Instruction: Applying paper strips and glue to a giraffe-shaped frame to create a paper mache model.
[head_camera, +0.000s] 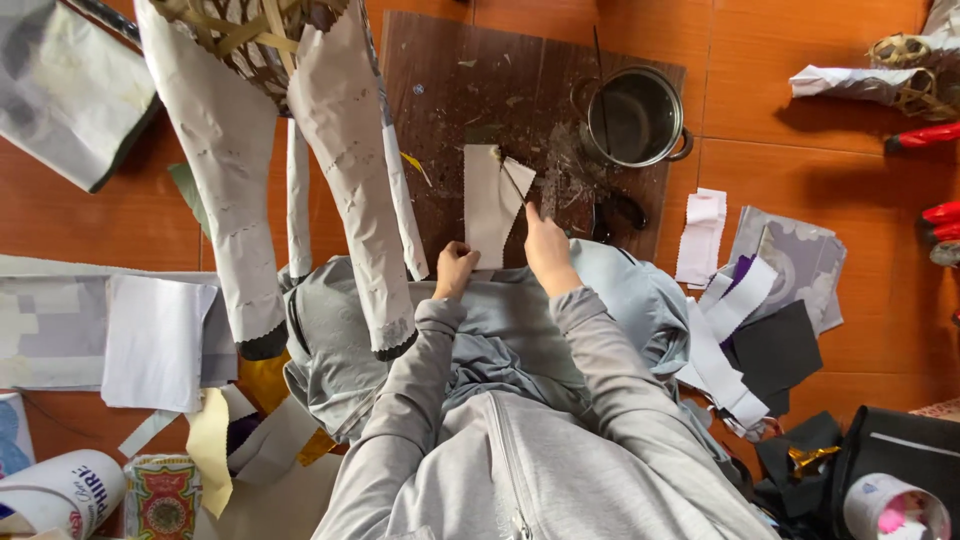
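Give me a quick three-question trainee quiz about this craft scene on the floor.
1. True or false: the round steel pot stands on the dark brown wooden board.
2. Which hand holds the lower edge of the pale rectangular paper strip? A left hand, B right hand.
3. Fill in: the white folded paper sheet lies to the pot's ____ in the picture.

Key: 1 true; 2 A; 3 lower right.

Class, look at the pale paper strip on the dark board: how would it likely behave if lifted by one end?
The pale paper strip would probably flop and bend, since one corner is already folded over. It looks thin and light, so a small push by the left hand or right hand would likely slide it across the dark board.
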